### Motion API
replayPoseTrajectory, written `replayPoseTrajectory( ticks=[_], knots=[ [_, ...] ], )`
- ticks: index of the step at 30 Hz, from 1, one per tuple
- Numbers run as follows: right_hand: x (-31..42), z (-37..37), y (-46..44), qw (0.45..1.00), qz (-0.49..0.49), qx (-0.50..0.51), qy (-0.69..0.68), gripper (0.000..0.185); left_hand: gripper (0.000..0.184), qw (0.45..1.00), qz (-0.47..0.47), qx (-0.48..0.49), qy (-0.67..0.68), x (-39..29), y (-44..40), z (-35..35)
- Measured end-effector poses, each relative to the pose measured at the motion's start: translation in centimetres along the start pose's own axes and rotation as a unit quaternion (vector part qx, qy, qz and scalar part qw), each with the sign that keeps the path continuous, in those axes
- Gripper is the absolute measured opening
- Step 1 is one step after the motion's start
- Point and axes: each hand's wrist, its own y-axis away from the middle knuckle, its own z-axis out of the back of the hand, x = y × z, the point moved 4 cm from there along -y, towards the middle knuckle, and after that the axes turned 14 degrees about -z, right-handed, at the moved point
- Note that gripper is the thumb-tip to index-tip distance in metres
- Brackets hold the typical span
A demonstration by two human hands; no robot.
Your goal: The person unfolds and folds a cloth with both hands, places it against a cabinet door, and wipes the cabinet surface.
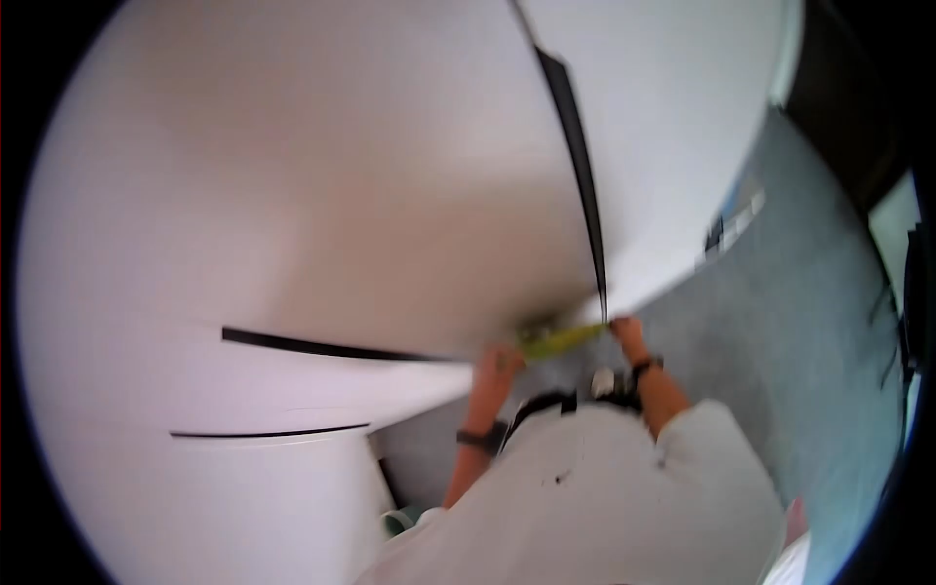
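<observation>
A yellow tape measure (564, 341), blurred, stretches between my two hands along the lower edge of a large white panelled front (390, 195). My left hand (497, 370) is closed at its left end, with a dark band on the wrist. At the right end, the fingers of my right hand (629, 336) pinch it just below the tip of a long black strip (575, 136) on the white front. Motion smears the finger details and the tape's markings. A dark shadow lies on the white surface just above the tape.
Two more black strips, an upper one (322, 346) and a lower one (273, 433), cross the white front at left. Grey floor (770, 322) extends on the right. A small object with blue and white parts (731, 226) lies by the panel's base. My shoe (604, 382) shows below.
</observation>
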Motion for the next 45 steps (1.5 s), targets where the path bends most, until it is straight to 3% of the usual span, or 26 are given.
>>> replayPoseTrajectory(
  ticks=[1, 2, 3, 5, 7, 11, 13, 15, 19, 22, 23, 25, 29, 31, 34, 36, 37, 38, 39, 40, 42, 45],
  knots=[
    [-1.5, -1.1, 0.5, 0.915, -0.236, 0.152, -0.290, 0.016, 0.024, 0.994, 0.047, 0.012, 0.094, 0.3, -0.6, -0.5],
    [1.9, 4.4, -0.1, 0.891, -0.264, 0.197, -0.312, 0.017, 0.024, 0.994, 0.048, 0.032, 0.096, 1.2, -0.5, -0.7],
    [1.7, 3.6, 0.3, 0.845, -0.287, 0.207, -0.401, 0.012, 0.025, 0.992, 0.046, 0.059, 0.100, 1.6, -0.6, -0.4],
    [6.1, 10.1, 0.1, 0.604, -0.549, 0.143, -0.559, 0.022, 0.024, 0.990, 0.016, 0.035, 0.136, -1.1, -1.8, 0.9],
    [5.4, 11.9, -1.8, 0.605, -0.513, 0.165, -0.586, 0.033, 0.023, 0.984, -0.010, 0.019, 0.177, -4.2, -2.8, 1.4],
    [7.0, 15.2, -5.4, 0.648, -0.430, 0.173, -0.604, 0.027, 0.023, 0.987, -0.092, 0.029, 0.125, -7.9, -5.5, 5.8],
    [9.4, 18.8, -6.8, 0.690, -0.365, 0.217, -0.586, 0.021, 0.021, 0.976, -0.210, -0.061, -0.006, -9.4, -5.8, 10.1],
    [13.5, 23.4, -7.0, 0.689, -0.278, 0.269, -0.613, 0.016, 0.020, 0.970, -0.108, -0.201, 0.082, -8.3, -5.5, 15.1],
    [24.3, 33.1, -7.6, 0.708, -0.133, 0.336, -0.607, 0.009, 0.015, 0.854, -0.180, -0.469, -0.133, -11.6, -4.4, 27.0],
    [30.5, 38.4, -7.7, 0.723, -0.040, 0.344, -0.598, 0.009, 0.012, 0.808, -0.140, -0.548, -0.164, -11.8, -4.5, 32.3],
    [32.0, 39.7, -7.8, 0.725, 0.013, 0.350, -0.593, 0.008, 0.012, 0.808, -0.141, -0.548, -0.164, -11.6, -4.8, 33.0],
    [33.1, 40.6, -7.6, 0.723, 0.019, 0.338, -0.603, 0.009, 0.014, 0.878, -0.104, -0.466, -0.011, -10.6, -5.9, 33.5],
    [32.6, 40.2, -7.7, 0.778, -0.019, 0.241, -0.579, 0.013, 0.018, 0.853, -0.112, -0.509, -0.032, -10.7, -6.4, 34.3],
    [32.4, 40.6, -7.4, 0.792, -0.050, 0.238, -0.559, 0.012, 0.019, 0.860, -0.126, -0.495, -0.023, -10.2, -6.6, 34.0],
    [34.4, 41.9, -7.8, 0.766, -0.034, 0.163, -0.621, 0.010, 0.019, 0.857, -0.127, -0.490, -0.096, -10.0, -6.5, 34.4],
    [37.5, 45.1, -8.6, 0.774, -0.082, 0.062, -0.625, 0.018, 0.017, 0.884, -0.152, -0.441, -0.032, -9.9, -6.2, 34.7],
    [39.2, 46.7, -9.0, 0.741, -0.080, 0.046, -0.665, 0.022, 0.017, 0.889, -0.151, -0.431, -0.025, -9.5, -5.8, 34.5],
    [40.9, 48.1, -9.7, 0.703, -0.075, 0.030, -0.707, 0.026, 0.016, 0.880, -0.165, -0.433, 0.100, -8.6, -5.2, 34.5],
    [43.1, 49.7, -10.1, 0.701, -0.018, -0.006, -0.713, 0.026, 0.014, 0.860, -0.175, -0.425, 0.221, -7.8, -4.5, 34.5],
    [44.7, 51.1, -10.4, 0.698, 0.033, -0.046, -0.714, 0.027, 0.010, 0.853, -0.201, -0.431, 0.215, -7.7, -3.2, 34.6],
    [47.6, 52.8, -11.1, 0.754, 0.073, -0.056, -0.651, 0.029, 0.011, 0.851, -0.202, -0.430, 0.224, -6.4, -0.2, 35.0],
    [52.1, 54.0, -10.9, 0.773, 0.130, -0.085, -0.615, 0.016, 0.015, 0.837, -0.211, -0.442, 0.244, -3.0, 5.0, 36.0]
  ],
)
